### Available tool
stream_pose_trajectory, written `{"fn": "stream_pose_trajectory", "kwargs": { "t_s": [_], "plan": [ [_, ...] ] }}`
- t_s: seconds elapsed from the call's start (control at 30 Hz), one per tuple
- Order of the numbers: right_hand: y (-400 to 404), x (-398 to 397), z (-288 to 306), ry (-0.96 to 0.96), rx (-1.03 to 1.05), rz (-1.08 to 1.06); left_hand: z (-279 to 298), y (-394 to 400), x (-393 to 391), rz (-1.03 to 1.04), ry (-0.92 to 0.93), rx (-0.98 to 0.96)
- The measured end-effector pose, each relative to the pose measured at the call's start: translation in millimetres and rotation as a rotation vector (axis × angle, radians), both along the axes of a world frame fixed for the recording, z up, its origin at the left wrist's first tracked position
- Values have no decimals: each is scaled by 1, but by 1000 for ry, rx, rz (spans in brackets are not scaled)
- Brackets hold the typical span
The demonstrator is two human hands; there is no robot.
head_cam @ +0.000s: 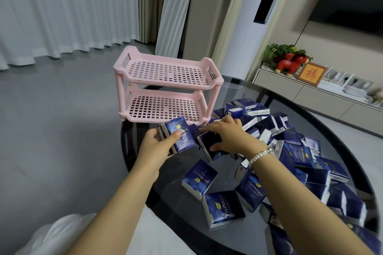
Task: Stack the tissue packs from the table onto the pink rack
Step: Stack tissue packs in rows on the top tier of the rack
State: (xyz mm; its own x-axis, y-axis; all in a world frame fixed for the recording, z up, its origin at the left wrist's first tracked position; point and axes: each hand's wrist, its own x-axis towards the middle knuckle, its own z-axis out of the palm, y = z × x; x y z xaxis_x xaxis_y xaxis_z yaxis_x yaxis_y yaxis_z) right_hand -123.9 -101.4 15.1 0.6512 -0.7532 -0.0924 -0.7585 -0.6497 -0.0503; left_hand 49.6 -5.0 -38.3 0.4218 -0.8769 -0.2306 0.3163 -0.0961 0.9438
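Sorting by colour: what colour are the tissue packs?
Dark blue with white edges; tissue packs, head view.

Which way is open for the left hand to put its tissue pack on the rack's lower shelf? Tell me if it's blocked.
Probably not blocked. The left hand holds a tissue pack just before the pink rack; the lower shelf looks empty, its front side open.

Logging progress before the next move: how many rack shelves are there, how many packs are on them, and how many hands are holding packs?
Shelves on the pink rack: 2
Tissue packs on those shelves: 0
Hands holding packs: 2, the left hand and the right hand
Total: 4
The other tissue packs on the glass table are too jumbled to count.
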Motion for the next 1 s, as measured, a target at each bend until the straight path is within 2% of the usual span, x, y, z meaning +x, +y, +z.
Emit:
{"fn": "stream_pose_trajectory", "kwargs": {
  "t_s": [0.13, 0.23, 0.4, 0.6, 0.73, 0.87, 1.0],
  "plan": [
    [-2, 9, -2, 151, -86, 58, 0, 0, 0, 10, -7, -10],
    [-3, 12, 1, 129, -54, 51, 0, 0, 1, 16, -11, -11],
    [-1, 4, 14, -209, 102, -70, 2, 1, 3, 26, -34, -5],
    [10, -2, 11, -749, 207, -301, 3, 3, 6, 78, -45, 7],
    [26, 6, 4, -1073, 487, -410, 5, 6, 3, 56, -6, -5],
    [40, 26, -5, -1218, 722, -434, 10, 9, -1, 0, 85, -46],
    [51, 37, -9, -1250, 734, -384, 12, 11, 1, -16, 107, -75]
  ]
}}
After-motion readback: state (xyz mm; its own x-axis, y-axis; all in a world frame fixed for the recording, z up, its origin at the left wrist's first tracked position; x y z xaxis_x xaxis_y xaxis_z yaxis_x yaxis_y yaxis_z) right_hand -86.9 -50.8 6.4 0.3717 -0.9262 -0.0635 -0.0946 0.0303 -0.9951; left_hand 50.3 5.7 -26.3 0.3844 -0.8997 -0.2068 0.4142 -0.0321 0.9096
